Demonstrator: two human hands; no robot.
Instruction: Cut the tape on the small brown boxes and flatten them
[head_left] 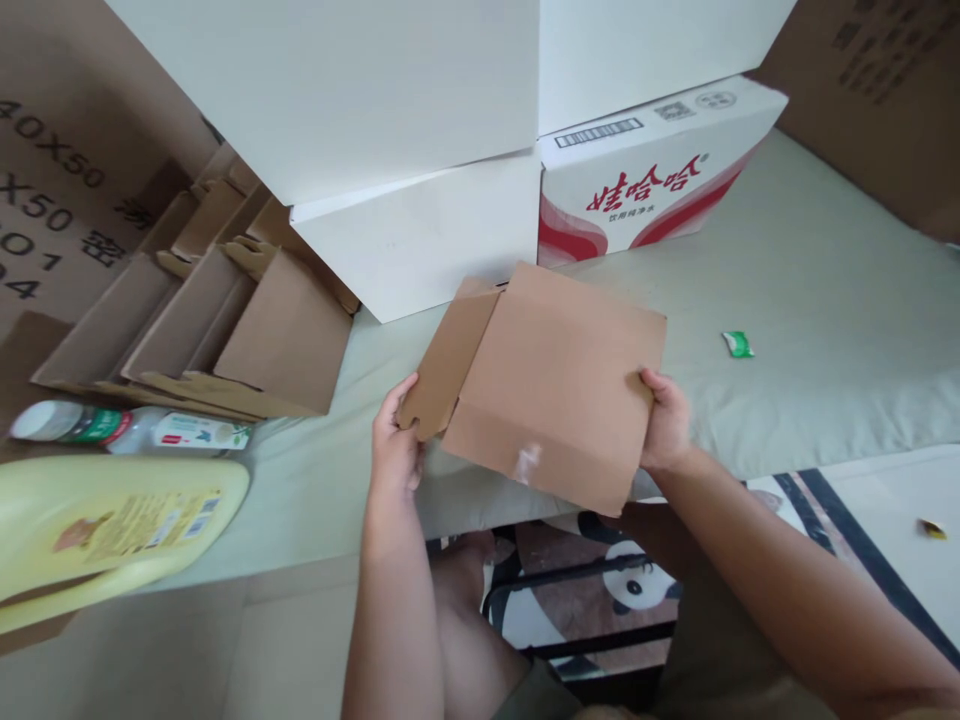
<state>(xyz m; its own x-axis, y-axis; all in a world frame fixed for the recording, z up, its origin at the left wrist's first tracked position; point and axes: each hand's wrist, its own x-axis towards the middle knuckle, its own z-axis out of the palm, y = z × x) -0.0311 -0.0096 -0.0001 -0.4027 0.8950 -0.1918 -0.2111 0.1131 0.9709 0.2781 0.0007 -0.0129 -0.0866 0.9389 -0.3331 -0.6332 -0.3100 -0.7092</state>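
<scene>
Between my hands, tilted above the front edge of the pale green surface, is a brown cardboard box (pixel 555 380) with a side flap (pixel 457 350) folded at an angle. My left hand (pixel 397 435) grips the lower corner of that flap, thumb on its face and fingers behind. On the opposite side, my right hand (pixel 666 418) is closed on the box's right edge, its thumb showing on top. A shiny patch (pixel 528 462) that looks like clear tape sits on the near part of the cardboard. The box's underside is hidden.
White cartons (pixel 420 235) stand behind, one with red lettering (pixel 645 190). Folded brown boxes (pixel 277 340) lean at the left. A clear bottle (pixel 142 428) and a yellow jug (pixel 112 520) lie in front of them. A small green packet (pixel 738 344) rests on the right.
</scene>
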